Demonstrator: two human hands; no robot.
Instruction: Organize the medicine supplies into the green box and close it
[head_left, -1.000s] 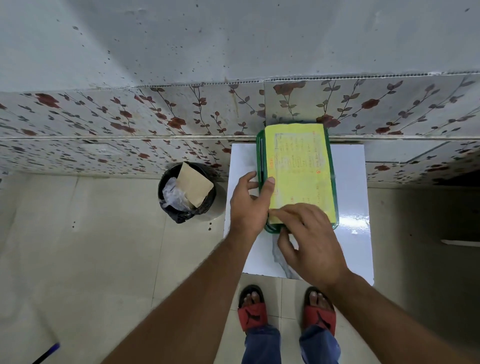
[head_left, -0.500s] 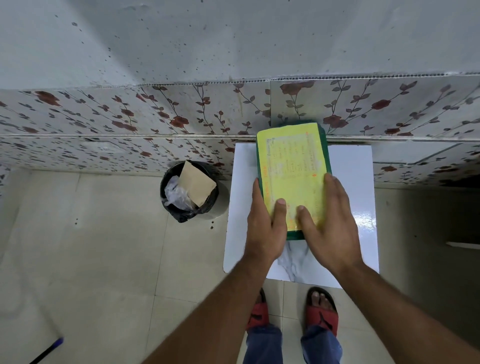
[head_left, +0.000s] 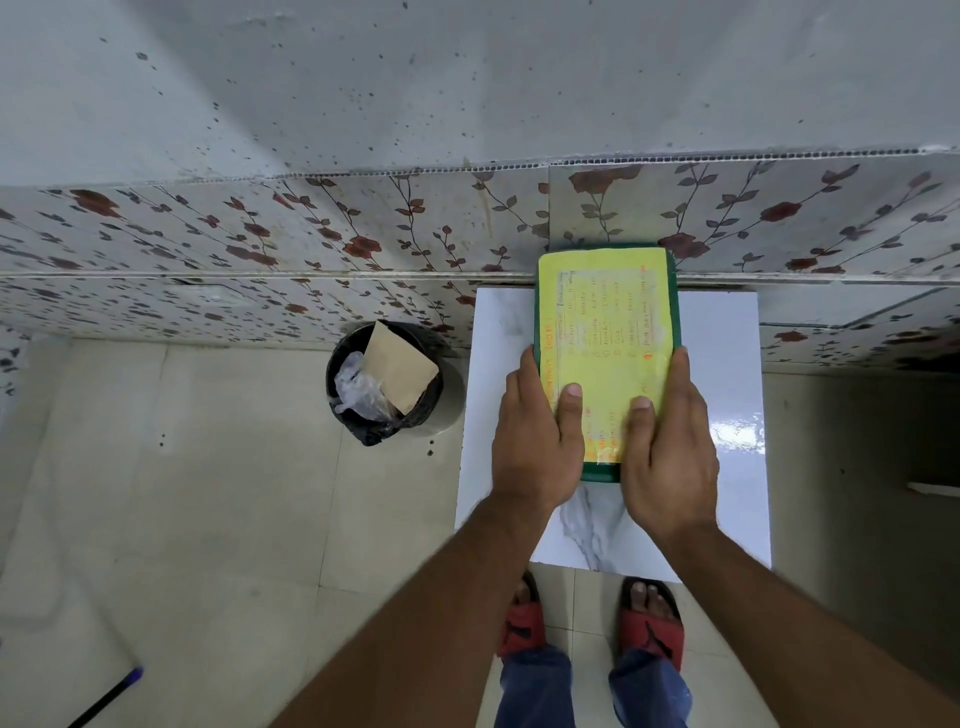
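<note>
The green box (head_left: 675, 306) lies flat on the white marble-patterned table (head_left: 727, 405), its lid down and covered by a yellow printed label (head_left: 605, 322). My left hand (head_left: 535, 436) grips the box's near left side, thumb on the label. On the near right side my right hand (head_left: 670, 447) holds it the same way, thumb on top. The box's far end reaches the floral wall. Its contents are hidden under the lid.
A black waste bin (head_left: 387, 382) with a brown paper piece and clear plastic stands on the floor left of the table. The floral-tiled wall (head_left: 311, 244) rises behind. My feet in red sandals (head_left: 649, 629) are under the table's near edge. A blue-tipped stick (head_left: 111, 693) lies lower left.
The lid came down flat onto the box. My right hand moved from the near edge to the right side, and both hands now clasp the box from either side.
</note>
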